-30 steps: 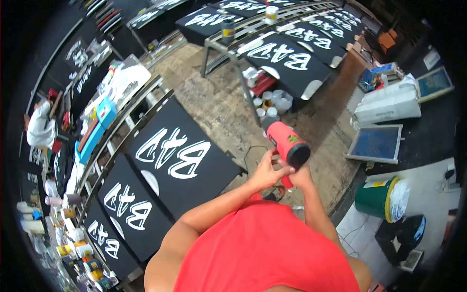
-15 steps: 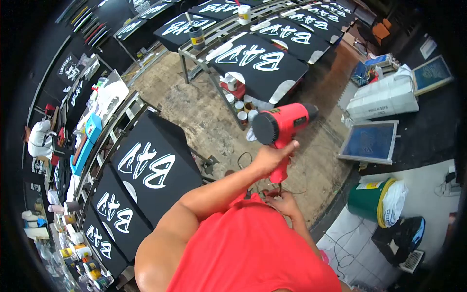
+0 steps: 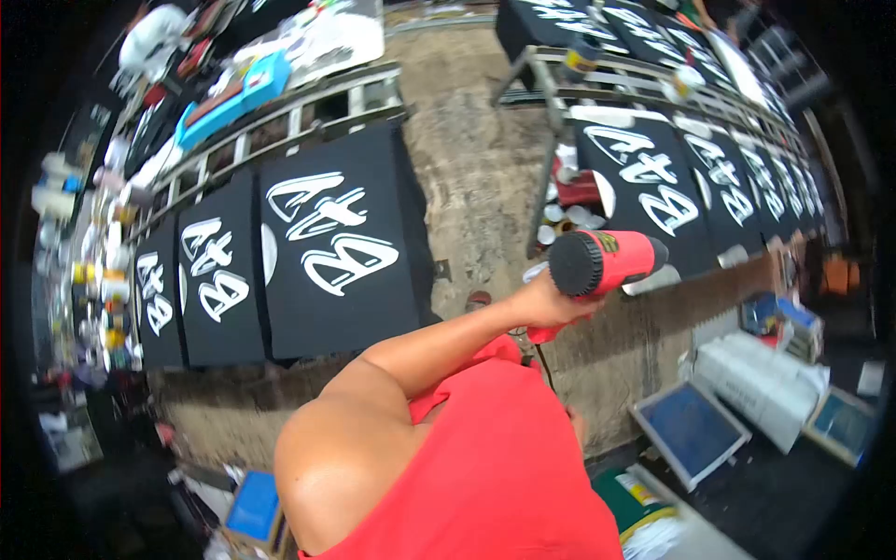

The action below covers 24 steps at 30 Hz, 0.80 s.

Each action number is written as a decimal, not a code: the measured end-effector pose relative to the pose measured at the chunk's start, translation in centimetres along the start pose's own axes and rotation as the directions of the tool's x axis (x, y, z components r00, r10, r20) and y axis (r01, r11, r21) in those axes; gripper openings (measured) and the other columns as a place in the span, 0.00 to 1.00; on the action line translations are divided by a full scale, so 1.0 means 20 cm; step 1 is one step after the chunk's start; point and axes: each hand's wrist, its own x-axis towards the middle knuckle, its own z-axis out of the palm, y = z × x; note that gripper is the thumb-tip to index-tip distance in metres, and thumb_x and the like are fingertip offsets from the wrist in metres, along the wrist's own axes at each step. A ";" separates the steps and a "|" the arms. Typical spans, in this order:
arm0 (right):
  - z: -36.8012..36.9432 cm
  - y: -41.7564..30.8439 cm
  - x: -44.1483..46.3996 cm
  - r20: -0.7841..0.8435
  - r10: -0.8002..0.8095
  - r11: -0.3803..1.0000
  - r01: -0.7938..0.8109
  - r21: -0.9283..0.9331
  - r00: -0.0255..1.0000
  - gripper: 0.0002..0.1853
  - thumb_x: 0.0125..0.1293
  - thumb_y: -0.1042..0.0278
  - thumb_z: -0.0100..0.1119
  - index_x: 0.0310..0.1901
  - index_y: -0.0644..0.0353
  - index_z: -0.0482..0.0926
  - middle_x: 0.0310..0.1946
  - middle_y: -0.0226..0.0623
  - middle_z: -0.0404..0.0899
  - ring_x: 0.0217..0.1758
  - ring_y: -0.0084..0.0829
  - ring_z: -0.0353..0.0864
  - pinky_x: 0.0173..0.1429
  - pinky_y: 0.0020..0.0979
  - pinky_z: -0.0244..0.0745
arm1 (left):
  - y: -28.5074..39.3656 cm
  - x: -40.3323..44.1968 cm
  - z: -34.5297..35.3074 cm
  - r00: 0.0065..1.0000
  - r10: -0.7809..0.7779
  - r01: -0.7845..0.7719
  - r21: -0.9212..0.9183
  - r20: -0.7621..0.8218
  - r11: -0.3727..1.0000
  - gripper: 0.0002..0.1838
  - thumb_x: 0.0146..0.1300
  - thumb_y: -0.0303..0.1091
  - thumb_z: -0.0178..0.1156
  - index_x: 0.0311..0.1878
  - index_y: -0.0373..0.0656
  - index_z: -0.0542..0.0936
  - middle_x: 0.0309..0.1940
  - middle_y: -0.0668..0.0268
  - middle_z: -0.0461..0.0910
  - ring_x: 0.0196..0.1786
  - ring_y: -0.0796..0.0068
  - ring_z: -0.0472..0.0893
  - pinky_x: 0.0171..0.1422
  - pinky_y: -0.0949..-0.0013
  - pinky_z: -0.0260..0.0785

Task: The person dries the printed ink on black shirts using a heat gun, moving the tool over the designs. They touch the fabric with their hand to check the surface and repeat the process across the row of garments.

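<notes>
My left hand [image 3: 553,303] is wrapped round the handle of a red heat gun [image 3: 623,261]. The gun's round black ribbed end faces left, and its narrower black end points right. From the bottom of the handle a dark cord [image 3: 545,366] hangs down. Only a sliver of my right hand [image 3: 578,427] shows beside the red shirt, so its fingers are hidden. Left of my arm lie black shirts [image 3: 280,252] with white lettering, side by side on a rack. More black shirts [image 3: 611,201] printed alike lie on the rack to the right, near the heat gun.
Metal racks [image 3: 327,117] flank a worn floor aisle [image 3: 457,140]. Tubs of ink [image 3: 560,219] stand under the right rack. Framed screens [image 3: 693,434], a wrapped white box [image 3: 756,378] and a green bucket [image 3: 623,499] are at lower right. Jars [image 3: 114,289] crowd the far left.
The view has swung left, bringing the left rack nearer the middle. My left hand still holds the heat gun. My right hand, seen earlier by the cord, is now mostly hidden behind the shirt.
</notes>
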 end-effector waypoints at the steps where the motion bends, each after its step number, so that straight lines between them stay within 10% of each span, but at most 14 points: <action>1: -0.04 -0.04 0.05 0.027 -0.011 0.999 0.012 -0.031 1.000 0.16 0.67 0.61 0.69 0.42 0.70 0.85 0.28 0.43 0.82 0.30 0.35 0.76 0.40 0.36 0.73 | 0.01 0.02 -0.06 0.998 0.033 -0.029 0.071 -0.050 0.997 0.15 0.67 0.35 0.73 0.53 0.41 0.84 0.36 0.68 0.87 0.33 0.79 0.85 0.36 0.69 0.82; 5: -0.26 -0.04 0.25 0.010 0.051 0.972 -0.048 -0.232 0.999 0.13 0.63 0.64 0.71 0.39 0.68 0.86 0.27 0.48 0.84 0.30 0.42 0.82 0.41 0.40 0.78 | 0.03 0.10 -0.33 0.957 0.229 -0.193 0.202 -0.176 0.960 0.14 0.66 0.36 0.75 0.49 0.41 0.85 0.30 0.70 0.86 0.30 0.81 0.83 0.34 0.70 0.79; 8: -0.40 0.11 0.51 -0.050 -0.053 0.927 0.031 -0.374 0.997 0.12 0.60 0.65 0.71 0.39 0.66 0.87 0.30 0.53 0.86 0.35 0.49 0.88 0.44 0.44 0.81 | 0.06 0.11 -0.48 0.939 -0.150 0.197 0.124 -0.309 0.973 0.16 0.65 0.43 0.75 0.48 0.43 0.85 0.29 0.71 0.84 0.28 0.81 0.81 0.33 0.68 0.77; 11: -0.62 0.17 0.66 -0.051 -0.053 0.925 0.030 -0.379 0.997 0.13 0.55 0.69 0.71 0.42 0.65 0.88 0.33 0.59 0.87 0.41 0.56 0.89 0.48 0.48 0.83 | 0.02 0.10 -0.55 0.889 -0.096 0.176 0.140 -0.449 0.974 0.15 0.66 0.44 0.74 0.47 0.43 0.86 0.32 0.68 0.87 0.30 0.80 0.84 0.33 0.68 0.78; 13: -0.77 0.27 0.80 -0.228 -0.339 0.874 0.216 -0.435 0.913 0.08 0.56 0.70 0.73 0.36 0.62 0.87 0.26 0.41 0.86 0.30 0.29 0.84 0.40 0.36 0.79 | 0.04 0.10 -0.48 0.834 -0.011 0.107 0.142 -0.551 0.984 0.10 0.70 0.37 0.71 0.46 0.41 0.86 0.30 0.69 0.86 0.30 0.79 0.84 0.34 0.69 0.78; 24: -1.91 0.13 1.06 -0.305 -0.328 0.918 0.378 0.122 0.894 0.06 0.65 0.74 0.66 0.42 0.64 0.83 0.36 0.37 0.86 0.42 0.28 0.84 0.51 0.31 0.78 | 0.06 0.59 0.52 0.839 -0.001 0.094 0.142 -0.543 0.985 0.16 0.69 0.32 0.71 0.57 0.38 0.82 0.46 0.62 0.87 0.37 0.72 0.87 0.36 0.68 0.81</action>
